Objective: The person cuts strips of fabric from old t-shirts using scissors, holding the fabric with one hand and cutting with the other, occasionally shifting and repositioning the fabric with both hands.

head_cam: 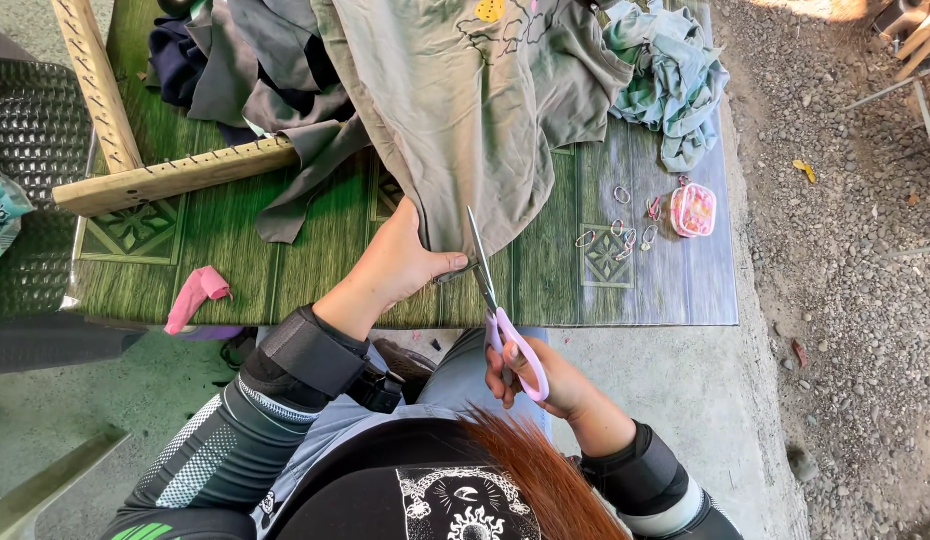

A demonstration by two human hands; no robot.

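Nearest the camera, the right hand (550, 380) is closed through the pink handles of the scissors (497, 305), whose blades point away toward the cloth's lower edge. Just beyond, the left hand (405, 262) pinches the hem of the olive shirt (455, 110), which lies spread on the green table (285, 270). Farther off lie a pink pouch (693, 209), a teal cloth (670, 85) and a wooden frame (135, 170).
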